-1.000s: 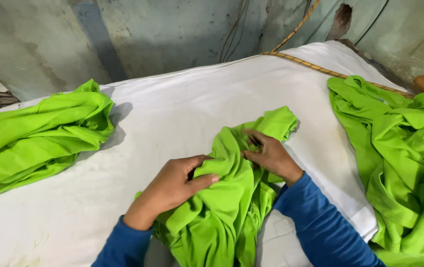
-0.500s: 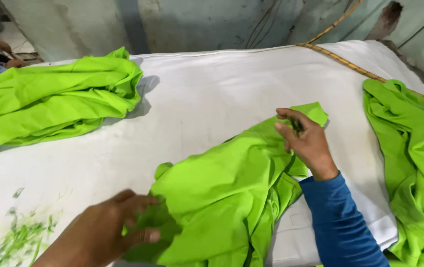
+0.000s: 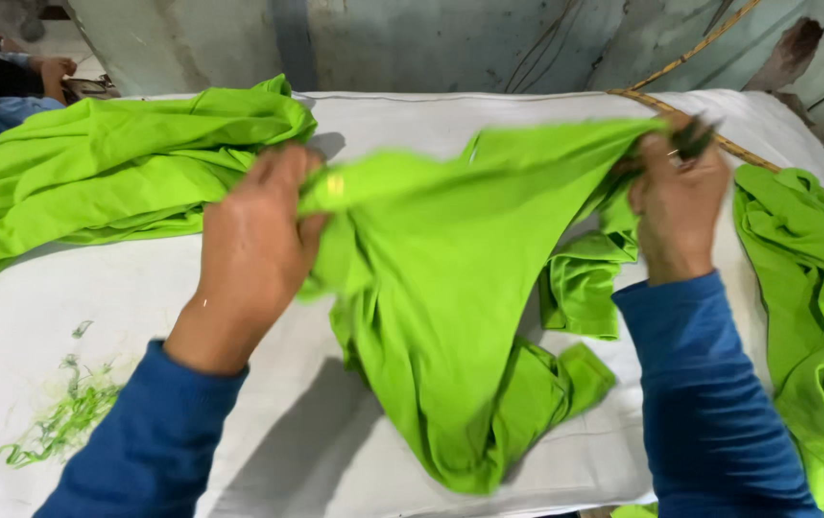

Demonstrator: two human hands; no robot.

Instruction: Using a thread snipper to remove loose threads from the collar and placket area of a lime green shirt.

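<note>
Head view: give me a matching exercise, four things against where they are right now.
Things:
1. left hand
2. right hand
3. thread scraps
4. folded green pile

Places:
A. far left of the table
B. near left edge of the white cloth
C. gripping the held garment's left end
D. gripping the garment's right end

Pairs: 1-C, 2-D, 3-B, 4-A

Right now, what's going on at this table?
A person in blue sleeves holds a bright green garment stretched between both hands above a white-covered table. The left hand grips one end, the right hand pinches the other, and the lower part hangs onto the cloth. A green garment pile lies to the left, another heap to the right, and green thread scraps lie near the left edge.
</note>
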